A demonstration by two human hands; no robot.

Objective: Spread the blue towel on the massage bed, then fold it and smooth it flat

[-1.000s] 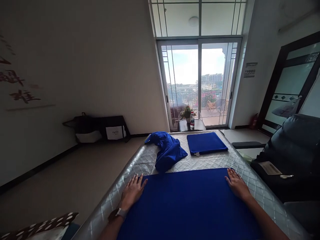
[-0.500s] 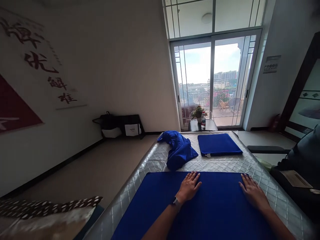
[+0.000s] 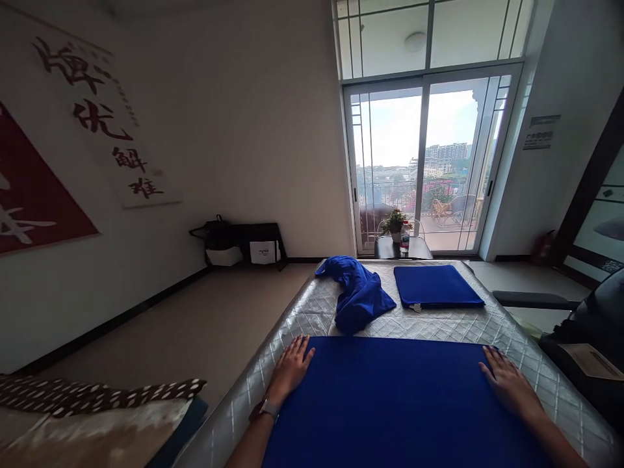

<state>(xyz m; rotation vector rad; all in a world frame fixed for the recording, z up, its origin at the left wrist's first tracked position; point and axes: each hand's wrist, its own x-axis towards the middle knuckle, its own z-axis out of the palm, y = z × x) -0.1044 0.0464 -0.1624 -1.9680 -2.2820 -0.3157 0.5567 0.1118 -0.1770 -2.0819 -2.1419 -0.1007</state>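
Observation:
A smooth blue cloth (image 3: pixel 390 403) lies spread flat over the near part of a silver quilted surface (image 3: pixel 312 305). My left hand (image 3: pixel 292 363) rests flat on the cloth's far left corner, fingers stretched forward. On the far right corner lies my right hand (image 3: pixel 507 380), its fingers also extended and the palm down. Beyond the cloth sits a crumpled blue garment (image 3: pixel 358 296). To its right is a neatly folded blue cloth (image 3: pixel 437 286) with a small white tag at its front edge.
A small dark table (image 3: pixel 414 247) with a potted plant (image 3: pixel 396 223) and a bottle (image 3: pixel 404 237) stands before the sliding glass door. Cushions (image 3: pixel 102 422) lie at lower left. A black chair (image 3: pixel 597 305) is on the right; bags (image 3: pixel 221 244) sit by the wall.
My left hand has slid left across the cloth, from near its middle to the far left corner. My right hand stays at the right corner. The view has shifted slightly.

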